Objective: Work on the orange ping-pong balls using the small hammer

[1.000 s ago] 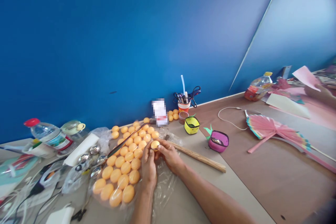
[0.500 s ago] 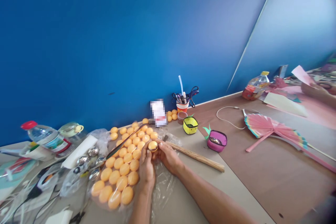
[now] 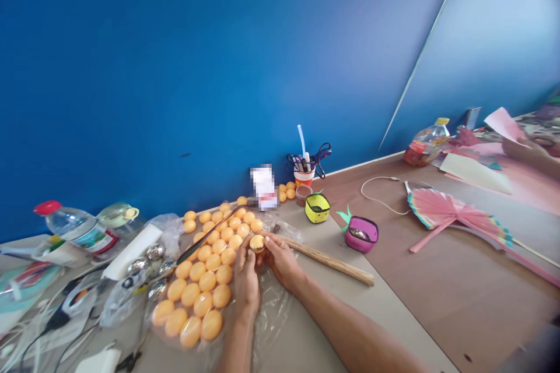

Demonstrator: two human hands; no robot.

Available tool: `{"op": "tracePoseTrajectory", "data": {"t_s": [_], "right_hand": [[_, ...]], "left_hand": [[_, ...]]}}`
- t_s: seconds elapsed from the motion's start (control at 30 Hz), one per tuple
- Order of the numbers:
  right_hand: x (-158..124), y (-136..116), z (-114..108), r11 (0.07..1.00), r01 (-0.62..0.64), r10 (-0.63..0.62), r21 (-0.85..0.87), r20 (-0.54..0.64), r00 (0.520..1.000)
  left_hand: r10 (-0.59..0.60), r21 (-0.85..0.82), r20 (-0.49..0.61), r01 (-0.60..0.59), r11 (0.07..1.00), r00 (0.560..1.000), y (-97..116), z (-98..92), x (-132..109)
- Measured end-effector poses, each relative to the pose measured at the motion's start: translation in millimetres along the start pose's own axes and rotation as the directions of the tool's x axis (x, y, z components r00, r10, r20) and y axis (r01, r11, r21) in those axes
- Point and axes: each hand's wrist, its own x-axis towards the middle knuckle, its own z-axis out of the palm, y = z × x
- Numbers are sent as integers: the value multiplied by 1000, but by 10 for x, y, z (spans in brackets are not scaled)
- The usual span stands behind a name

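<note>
A small ball (image 3: 256, 243), yellow-orange on top with a shiny, darker lower part, is held between my two hands. My left hand (image 3: 246, 274) has its fingers closed against the ball's left side. From the right, my right hand (image 3: 282, 262) pinches it with thumb and fingers. Left of my hands, several orange ping-pong balls (image 3: 198, 272) lie in a clear plastic bag, with a thin dark stick (image 3: 210, 232) across them. A wooden stick (image 3: 335, 262), perhaps a hammer handle, lies beyond my right hand; its far end is partly hidden.
At the left are a red-capped bottle (image 3: 81, 230), silver balls (image 3: 138, 266) and cables. A yellow pouch (image 3: 317, 208), a purple pouch (image 3: 361, 234) and a cup of tools (image 3: 304, 176) stand ahead. Pink paper fan (image 3: 455, 215) at right; another person's hand (image 3: 531, 151) holds pink paper.
My hands and the ball have shifted very slightly to the right, and my right fingers sit closer on the ball. The ball appears turned a little, showing more yellow.
</note>
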Motion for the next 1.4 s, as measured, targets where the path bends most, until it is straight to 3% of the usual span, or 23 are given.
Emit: {"op": "tracePoseTrajectory", "data": {"t_s": [0.4,0.73,1.1,1.4], "right_hand": [[46,11,-39,1000,-12,11,-25,-21,1000],[-39,-43,-18,995,-47,44,86,35,998],[-23,-60,16,995,-51,55,81,-53,997],[-58,-116,64,991,-62,70,114,-64,995]], "left_hand": [[14,48,7,-15,999,1000,44,27,-29],[59,39,22,-59,997,998,15,9,1],[91,95,25,-93,991,996,-15,21,-4],[49,-95,29,-46,994,998,-53,70,3]]}}
